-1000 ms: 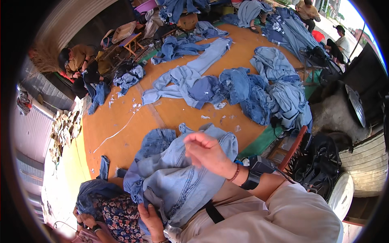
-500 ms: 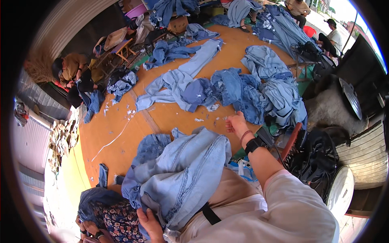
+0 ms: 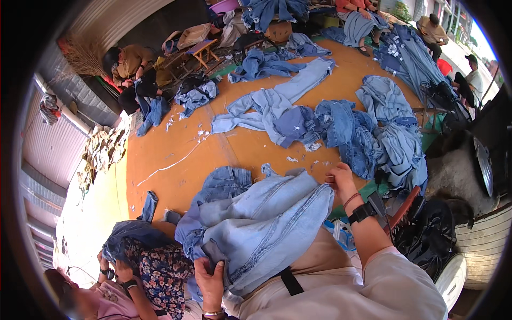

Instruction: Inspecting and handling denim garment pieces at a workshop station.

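A pair of light-blue jeans [image 3: 266, 218] with a raised, frayed seam lies draped across my lap. My left hand [image 3: 209, 280] grips its near edge at the lower left, thumb on top of the cloth. To the right, my right hand [image 3: 341, 180] is raised just beyond the far right edge of these jeans. Its fingers are pinched together; what they hold, if anything, is too small to make out. Under the far side of the jeans lies a darker blue denim piece [image 3: 224, 184].
Several jeans [image 3: 352, 138] are heaped on the orange ground sheet [image 3: 181, 184], with white scraps and a long white thread [image 3: 173, 166]. Close at my left a co-worker in a floral apron [image 3: 162, 274] handles denim. Other people sit farther off. A red-handled object [image 3: 402, 208] and black bags lie right.
The view has swung left, so the scene sits farther right and more of the near co-worker shows. My right hand has come slightly nearer the jeans; my left still grips the cloth.
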Available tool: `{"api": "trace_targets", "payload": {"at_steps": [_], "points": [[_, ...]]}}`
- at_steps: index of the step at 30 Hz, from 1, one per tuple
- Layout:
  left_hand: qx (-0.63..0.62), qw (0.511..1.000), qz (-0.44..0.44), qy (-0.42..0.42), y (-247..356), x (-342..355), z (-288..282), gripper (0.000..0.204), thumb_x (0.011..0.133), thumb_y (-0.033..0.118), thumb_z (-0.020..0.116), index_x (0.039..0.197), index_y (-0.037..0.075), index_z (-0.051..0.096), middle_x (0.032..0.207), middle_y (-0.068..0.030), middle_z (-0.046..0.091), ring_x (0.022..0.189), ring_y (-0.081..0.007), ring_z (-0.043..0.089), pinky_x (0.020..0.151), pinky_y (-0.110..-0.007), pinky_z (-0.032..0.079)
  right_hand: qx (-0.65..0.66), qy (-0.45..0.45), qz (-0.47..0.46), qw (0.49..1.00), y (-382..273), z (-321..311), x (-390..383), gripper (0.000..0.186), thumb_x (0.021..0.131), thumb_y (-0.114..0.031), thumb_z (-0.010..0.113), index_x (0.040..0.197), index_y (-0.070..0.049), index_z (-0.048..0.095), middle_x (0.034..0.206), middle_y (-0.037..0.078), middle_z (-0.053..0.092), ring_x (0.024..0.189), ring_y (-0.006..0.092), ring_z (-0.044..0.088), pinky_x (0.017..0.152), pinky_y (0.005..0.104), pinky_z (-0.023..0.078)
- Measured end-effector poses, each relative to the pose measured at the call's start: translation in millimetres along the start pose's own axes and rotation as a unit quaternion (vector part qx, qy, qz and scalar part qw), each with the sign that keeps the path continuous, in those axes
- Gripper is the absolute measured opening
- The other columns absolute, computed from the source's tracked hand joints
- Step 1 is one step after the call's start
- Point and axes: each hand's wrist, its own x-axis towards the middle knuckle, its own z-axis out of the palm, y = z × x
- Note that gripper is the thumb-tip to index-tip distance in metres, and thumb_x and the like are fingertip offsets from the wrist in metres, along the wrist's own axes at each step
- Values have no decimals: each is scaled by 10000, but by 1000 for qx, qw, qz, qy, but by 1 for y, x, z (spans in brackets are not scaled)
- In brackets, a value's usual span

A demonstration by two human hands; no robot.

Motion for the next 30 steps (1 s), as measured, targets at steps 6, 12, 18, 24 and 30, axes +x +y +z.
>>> {"api": "trace_targets", "payload": {"at_steps": [6,12,18,24,30], "points": [[29,999,-12,-6,12,2,-1,291,724,101,716,892,-10,506,777,-109,518,708,-215,481,658,-320,414,-14,-85,-234,968,-68,43,-83,261,853,-44,525,1113,-51,499,834,42,590,640,82,561,530,224,452],[-23,1000,0,12,-9,1,-7,164,765,46,660,841,15,517,675,-74,485,633,-167,441,604,-292,403,-79,-470,-126,870,-52,114,-188,198,907,-87,522,1099,-38,518,838,23,579,657,71,537,568,222,455],[-158,987,-41,-9,-25,0,-5,129,775,-17,625,832,31,520,691,4,459,659,-93,379,595,-233,359,-259,-595,-163,743,46,151,-231,219,868,-159,577,1030,-19,532,793,40,579,680,116,566,599,286,469],[-279,955,-105,-7,-22,-3,-14,79,850,-18,557,865,56,535,779,68,508,712,-24,417,651,-175,363,-287,-470,-233,801,96,166,-236,396,799,-231,653,1090,-21,485,873,111,580,647,203,579,586,335,478],[-410,895,-174,-4,0,1,-21,42,902,37,516,890,55,552,795,71,515,718,-15,416,670,-166,354,-298,-495,65,814,59,176,-247,550,796,-258,672,1210,-20,398,911,85,542,487,102,486,391,249,393]]}}
